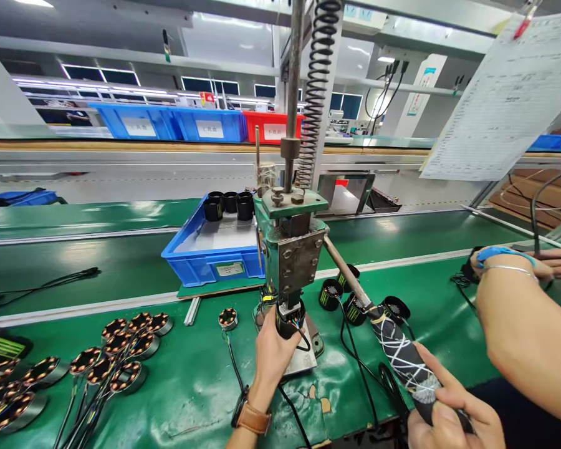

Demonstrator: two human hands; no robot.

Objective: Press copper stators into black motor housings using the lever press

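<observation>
My left hand, with a brown watch strap on its wrist, is wrapped round a black round housing under the ram of a green hand press. Coloured wires and a black cable come out of the housing. My right hand grips the press lever, whose dark handle is bound with white string. Several black housings with cables stand to the right of the press. A single copper-wound stator lies to its left.
Several wired stators cover the left of the green mat. Behind stands a blue bin holding black housings. Another person's arms reach in at the right. A paper sheet hangs at upper right.
</observation>
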